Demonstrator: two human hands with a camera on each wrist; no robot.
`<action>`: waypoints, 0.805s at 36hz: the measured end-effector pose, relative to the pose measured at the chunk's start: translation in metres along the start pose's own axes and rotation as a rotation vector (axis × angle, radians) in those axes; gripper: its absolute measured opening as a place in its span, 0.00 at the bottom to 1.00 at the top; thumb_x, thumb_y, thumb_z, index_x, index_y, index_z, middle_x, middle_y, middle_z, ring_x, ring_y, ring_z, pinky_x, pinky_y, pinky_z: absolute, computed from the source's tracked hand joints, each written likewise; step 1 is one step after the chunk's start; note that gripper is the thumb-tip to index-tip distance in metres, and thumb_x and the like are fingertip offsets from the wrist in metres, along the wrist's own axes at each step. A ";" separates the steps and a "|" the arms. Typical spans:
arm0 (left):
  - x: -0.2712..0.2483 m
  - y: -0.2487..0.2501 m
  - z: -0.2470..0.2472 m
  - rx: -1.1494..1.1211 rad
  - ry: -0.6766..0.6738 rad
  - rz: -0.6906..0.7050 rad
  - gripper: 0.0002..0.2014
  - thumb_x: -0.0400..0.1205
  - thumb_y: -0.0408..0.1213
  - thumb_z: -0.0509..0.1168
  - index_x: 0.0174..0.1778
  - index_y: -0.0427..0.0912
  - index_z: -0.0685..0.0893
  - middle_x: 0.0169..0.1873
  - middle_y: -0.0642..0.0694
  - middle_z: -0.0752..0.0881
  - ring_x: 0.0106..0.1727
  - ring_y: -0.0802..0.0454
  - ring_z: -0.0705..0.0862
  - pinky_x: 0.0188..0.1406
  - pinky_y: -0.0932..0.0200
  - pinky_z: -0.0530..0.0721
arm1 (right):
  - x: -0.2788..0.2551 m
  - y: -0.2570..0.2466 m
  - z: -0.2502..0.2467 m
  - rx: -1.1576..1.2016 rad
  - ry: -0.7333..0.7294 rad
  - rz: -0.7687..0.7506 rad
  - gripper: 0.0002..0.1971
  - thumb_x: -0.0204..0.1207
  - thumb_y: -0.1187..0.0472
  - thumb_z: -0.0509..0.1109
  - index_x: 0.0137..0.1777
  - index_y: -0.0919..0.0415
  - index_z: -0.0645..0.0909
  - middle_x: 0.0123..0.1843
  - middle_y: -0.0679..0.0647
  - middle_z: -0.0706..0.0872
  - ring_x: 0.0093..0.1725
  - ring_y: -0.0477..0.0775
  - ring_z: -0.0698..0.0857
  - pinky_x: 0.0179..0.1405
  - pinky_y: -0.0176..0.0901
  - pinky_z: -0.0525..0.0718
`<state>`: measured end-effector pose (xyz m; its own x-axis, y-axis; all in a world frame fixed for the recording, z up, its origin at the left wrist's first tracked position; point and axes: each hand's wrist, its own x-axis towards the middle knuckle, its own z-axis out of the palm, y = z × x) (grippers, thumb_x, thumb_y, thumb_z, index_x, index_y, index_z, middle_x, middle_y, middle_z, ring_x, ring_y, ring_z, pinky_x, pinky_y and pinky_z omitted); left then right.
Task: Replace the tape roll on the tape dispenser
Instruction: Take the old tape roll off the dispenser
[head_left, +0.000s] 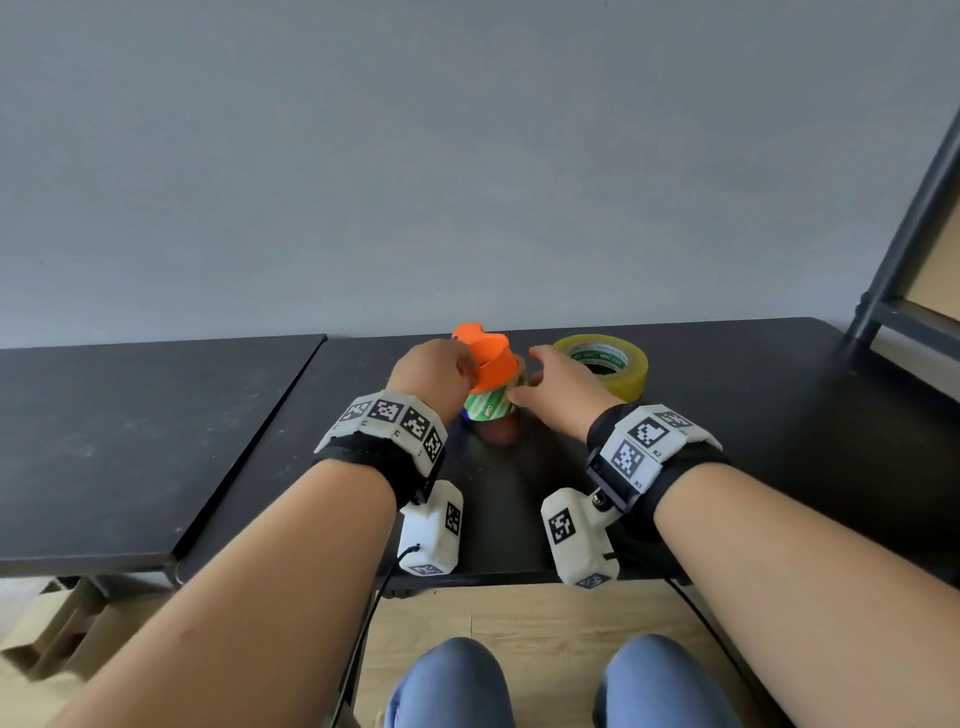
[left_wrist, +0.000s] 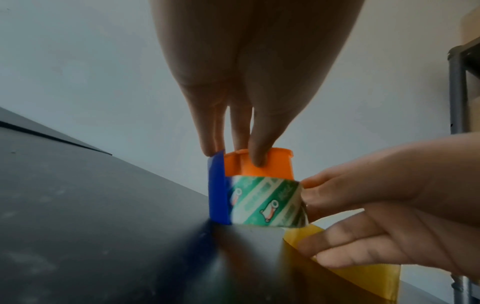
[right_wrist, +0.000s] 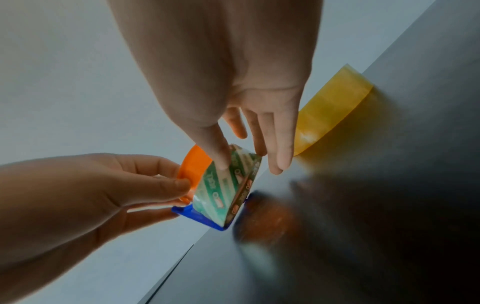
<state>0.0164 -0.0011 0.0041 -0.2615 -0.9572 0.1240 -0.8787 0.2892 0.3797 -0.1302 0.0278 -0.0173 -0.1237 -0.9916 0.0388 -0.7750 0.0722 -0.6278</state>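
right hand (right_wrist: 233, 86) pinches green tape core (right_wrist: 228, 185) | left hand (right_wrist: 85, 193) holds orange dispenser (right_wrist: 194, 164) | yellow roll (right_wrist: 330, 111) beside

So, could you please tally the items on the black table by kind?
Tape dispensers: 1, the orange and blue dispenser, holding a spent green-printed core.
Full tape rolls: 1, the yellow tape roll.
Total: 2, plus the core.

I see bare forearms, black wrist straps (head_left: 382, 457) with white marker-tagged camera modules (head_left: 434, 530), black cables, blue trousers (head_left: 449, 686).
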 end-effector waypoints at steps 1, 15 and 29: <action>0.000 -0.003 0.001 -0.013 0.028 0.003 0.12 0.82 0.34 0.60 0.57 0.42 0.86 0.56 0.41 0.87 0.57 0.41 0.84 0.51 0.54 0.78 | 0.001 0.000 0.000 0.023 0.017 0.003 0.35 0.80 0.55 0.68 0.84 0.61 0.59 0.72 0.61 0.80 0.69 0.60 0.81 0.63 0.49 0.77; -0.004 -0.011 0.007 -0.430 0.013 -0.044 0.11 0.77 0.35 0.69 0.45 0.29 0.87 0.45 0.32 0.89 0.43 0.39 0.86 0.56 0.41 0.86 | 0.001 -0.013 -0.007 0.145 0.129 -0.074 0.15 0.83 0.58 0.64 0.34 0.63 0.75 0.31 0.56 0.77 0.32 0.54 0.75 0.29 0.46 0.67; 0.001 -0.007 0.007 -0.318 0.119 -0.099 0.08 0.76 0.32 0.64 0.30 0.37 0.79 0.28 0.42 0.78 0.34 0.45 0.74 0.33 0.57 0.72 | -0.001 -0.009 -0.010 0.206 0.163 -0.073 0.10 0.82 0.61 0.65 0.55 0.65 0.85 0.52 0.60 0.91 0.52 0.60 0.89 0.51 0.49 0.83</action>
<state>0.0192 -0.0040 -0.0047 -0.1163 -0.9785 0.1706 -0.7243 0.2010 0.6596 -0.1290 0.0294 -0.0037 -0.1830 -0.9616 0.2043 -0.6452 -0.0394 -0.7630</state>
